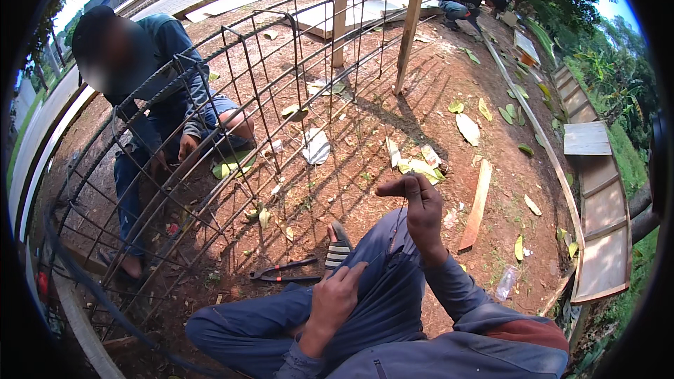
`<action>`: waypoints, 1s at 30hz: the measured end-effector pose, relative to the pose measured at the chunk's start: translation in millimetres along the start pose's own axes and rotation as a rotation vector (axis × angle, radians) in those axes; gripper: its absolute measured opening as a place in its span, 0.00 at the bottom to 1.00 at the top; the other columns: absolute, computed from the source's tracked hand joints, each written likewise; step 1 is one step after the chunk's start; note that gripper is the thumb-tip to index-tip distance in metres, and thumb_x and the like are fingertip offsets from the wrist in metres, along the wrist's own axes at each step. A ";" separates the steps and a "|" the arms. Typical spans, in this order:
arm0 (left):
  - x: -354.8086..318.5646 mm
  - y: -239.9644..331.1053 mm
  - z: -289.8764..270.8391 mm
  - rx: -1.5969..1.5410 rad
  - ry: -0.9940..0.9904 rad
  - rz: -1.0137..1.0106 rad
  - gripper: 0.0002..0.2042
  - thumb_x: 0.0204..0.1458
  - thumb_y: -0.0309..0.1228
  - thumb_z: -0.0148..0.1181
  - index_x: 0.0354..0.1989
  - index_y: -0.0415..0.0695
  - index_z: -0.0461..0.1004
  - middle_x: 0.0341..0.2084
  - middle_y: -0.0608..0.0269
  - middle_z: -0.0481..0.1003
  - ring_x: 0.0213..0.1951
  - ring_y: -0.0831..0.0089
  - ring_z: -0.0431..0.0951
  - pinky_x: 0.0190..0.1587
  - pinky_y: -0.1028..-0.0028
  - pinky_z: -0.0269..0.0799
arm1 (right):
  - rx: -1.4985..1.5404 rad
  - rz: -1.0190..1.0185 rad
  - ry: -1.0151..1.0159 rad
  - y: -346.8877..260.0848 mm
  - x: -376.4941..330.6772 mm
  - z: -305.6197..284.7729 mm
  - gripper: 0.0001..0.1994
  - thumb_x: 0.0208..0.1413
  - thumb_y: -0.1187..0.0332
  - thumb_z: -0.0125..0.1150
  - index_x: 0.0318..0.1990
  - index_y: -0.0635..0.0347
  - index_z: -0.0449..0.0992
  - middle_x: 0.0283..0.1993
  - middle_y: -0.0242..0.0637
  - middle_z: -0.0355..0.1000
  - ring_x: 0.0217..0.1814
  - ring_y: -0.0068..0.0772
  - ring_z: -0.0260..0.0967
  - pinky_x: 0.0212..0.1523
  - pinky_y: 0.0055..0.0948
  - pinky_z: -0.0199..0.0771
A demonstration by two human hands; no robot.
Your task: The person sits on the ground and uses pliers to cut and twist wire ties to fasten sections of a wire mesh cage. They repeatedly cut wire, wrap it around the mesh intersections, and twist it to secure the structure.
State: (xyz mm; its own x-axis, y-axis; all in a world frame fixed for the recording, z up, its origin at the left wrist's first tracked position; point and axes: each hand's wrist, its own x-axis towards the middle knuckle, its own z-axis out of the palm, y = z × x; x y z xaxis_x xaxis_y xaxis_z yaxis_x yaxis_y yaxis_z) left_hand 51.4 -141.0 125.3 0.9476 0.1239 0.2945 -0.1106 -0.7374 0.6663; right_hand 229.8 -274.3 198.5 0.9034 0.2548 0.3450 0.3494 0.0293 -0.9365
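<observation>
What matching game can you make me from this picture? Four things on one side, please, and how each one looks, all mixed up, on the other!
Things:
1. Pliers
2. Sandal
3. Bottle
4. Cage

Looks:
A. See-through
B. Made of crossing dark bars
C. Black with orange on the handles
D. Dark and pale stripes

Right pairs: 1-C, 2-D, 3-A, 4-B.
</observation>
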 end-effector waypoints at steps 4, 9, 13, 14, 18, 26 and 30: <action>22.8 1.3 -22.4 0.063 -0.010 0.101 0.14 0.58 0.26 0.61 0.52 0.53 0.79 0.26 0.63 0.73 0.29 0.62 0.79 0.26 0.64 0.74 | -0.421 -0.225 -0.168 3.7 5.5 -9.3 0.09 0.71 0.67 0.54 0.43 0.63 0.77 0.41 0.40 0.84 0.43 0.36 0.84 0.42 0.31 0.80; 47.9 -10.5 -44.9 0.135 0.116 0.239 0.14 0.55 0.26 0.64 0.50 0.54 0.79 0.27 0.66 0.72 0.27 0.66 0.78 0.25 0.65 0.73 | -0.796 -0.568 -0.428 13.2 22.8 -35.8 0.07 0.63 0.67 0.64 0.36 0.58 0.72 0.29 0.41 0.74 0.32 0.49 0.77 0.31 0.43 0.76; 63.0 -28.3 -62.2 0.184 0.283 0.290 0.14 0.50 0.24 0.65 0.46 0.52 0.80 0.26 0.65 0.72 0.26 0.65 0.78 0.24 0.64 0.71 | -0.794 -0.499 -0.764 5.9 16.4 -45.8 0.10 0.59 0.66 0.67 0.42 0.61 0.74 0.32 0.43 0.72 0.34 0.50 0.75 0.35 0.42 0.76; 65.6 -29.8 -65.5 0.188 0.312 0.294 0.13 0.49 0.23 0.65 0.43 0.51 0.80 0.25 0.64 0.73 0.26 0.65 0.78 0.24 0.64 0.70 | -0.817 -0.510 -0.788 3.4 15.2 -47.0 0.11 0.60 0.65 0.67 0.43 0.61 0.74 0.33 0.42 0.74 0.36 0.49 0.76 0.37 0.42 0.77; 61.0 -50.0 -46.3 0.202 0.190 0.154 0.09 0.58 0.32 0.64 0.46 0.52 0.79 0.24 0.62 0.72 0.26 0.61 0.77 0.28 0.62 0.71 | -0.902 -0.578 -0.865 15.0 18.4 -58.5 0.18 0.59 0.61 0.68 0.50 0.63 0.72 0.40 0.43 0.78 0.45 0.46 0.79 0.45 0.40 0.80; -3.5 -39.5 -12.9 0.018 -0.116 -0.246 0.13 0.62 0.28 0.55 0.54 0.48 0.77 0.40 0.50 0.81 0.37 0.43 0.80 0.39 0.51 0.76 | -0.993 -0.596 -0.972 18.1 38.5 -96.7 0.19 0.50 0.62 0.73 0.40 0.60 0.69 0.31 0.37 0.70 0.37 0.45 0.74 0.41 0.41 0.76; -23.8 -35.1 -35.3 0.138 -0.033 -0.199 0.13 0.58 0.27 0.55 0.50 0.47 0.78 0.34 0.55 0.80 0.37 0.51 0.81 0.41 0.54 0.73 | -0.882 -0.689 -0.944 17.3 36.8 -105.6 0.19 0.47 0.64 0.74 0.37 0.59 0.67 0.30 0.36 0.67 0.37 0.43 0.73 0.45 0.39 0.75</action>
State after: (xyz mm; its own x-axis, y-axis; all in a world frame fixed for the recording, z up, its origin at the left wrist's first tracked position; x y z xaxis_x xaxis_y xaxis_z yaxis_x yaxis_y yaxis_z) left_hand 22.1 -94.6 119.1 0.9560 0.2561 0.1427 0.1195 -0.7848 0.6081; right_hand 295.3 -366.5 201.6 0.1247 0.9707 0.2055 0.9847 -0.0956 -0.1458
